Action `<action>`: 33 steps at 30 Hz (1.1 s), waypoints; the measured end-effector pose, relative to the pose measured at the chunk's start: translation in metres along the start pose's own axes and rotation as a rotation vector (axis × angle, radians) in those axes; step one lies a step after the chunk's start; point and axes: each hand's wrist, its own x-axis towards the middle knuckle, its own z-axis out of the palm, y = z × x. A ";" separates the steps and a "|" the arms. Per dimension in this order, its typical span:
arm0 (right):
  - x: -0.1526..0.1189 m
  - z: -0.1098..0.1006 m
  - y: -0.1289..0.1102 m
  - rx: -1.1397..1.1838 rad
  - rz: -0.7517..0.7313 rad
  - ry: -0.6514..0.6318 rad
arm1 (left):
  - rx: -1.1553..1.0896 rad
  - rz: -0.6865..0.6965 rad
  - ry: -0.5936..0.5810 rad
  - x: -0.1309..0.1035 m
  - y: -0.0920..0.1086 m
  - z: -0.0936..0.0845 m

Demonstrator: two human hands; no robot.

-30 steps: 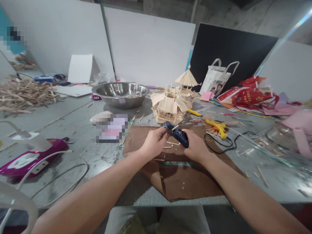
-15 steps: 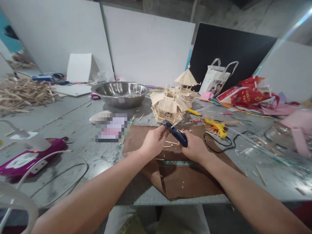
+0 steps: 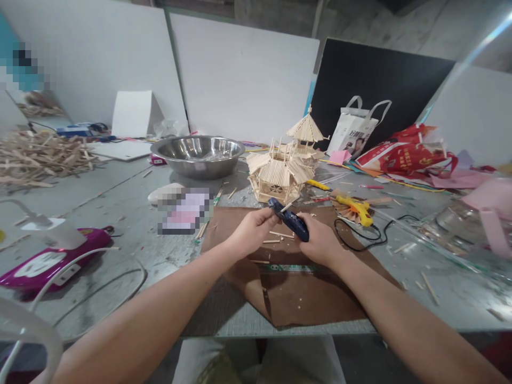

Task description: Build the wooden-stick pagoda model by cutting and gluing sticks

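My right hand (image 3: 319, 234) is closed around the handle of a dark blue hand cutter (image 3: 294, 225), whose head points up and to the left. My left hand (image 3: 255, 226) pinches a thin wooden stick (image 3: 287, 207) at the cutter's head; the stick's pale end sticks out on the far side. Both hands are over a brown sheet (image 3: 312, 304) on which short stick pieces (image 3: 272, 241) and a green-marked ruler (image 3: 292, 268) lie. Just beyond the cutter stands a model pavilion (image 3: 276, 173) made of wooden sticks, with a pointed-roof tower (image 3: 306, 130) behind it.
A yellow glue gun (image 3: 358, 209) with a black cord lies right of the sheet. To the left are a steel bowl (image 3: 200, 160), a blurred phone (image 3: 186, 210), a purple power strip (image 3: 52, 264) with a white cable, and a stick pile (image 3: 40, 157). Bags (image 3: 404, 152) stand back right.
Both hands and the cutter stay nearly in place. The stick's projecting end tilts slightly, and the whole view shifts a little.
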 end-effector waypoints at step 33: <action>0.000 0.000 0.004 0.004 -0.053 -0.040 | -0.457 -0.325 -0.222 -0.002 0.006 -0.007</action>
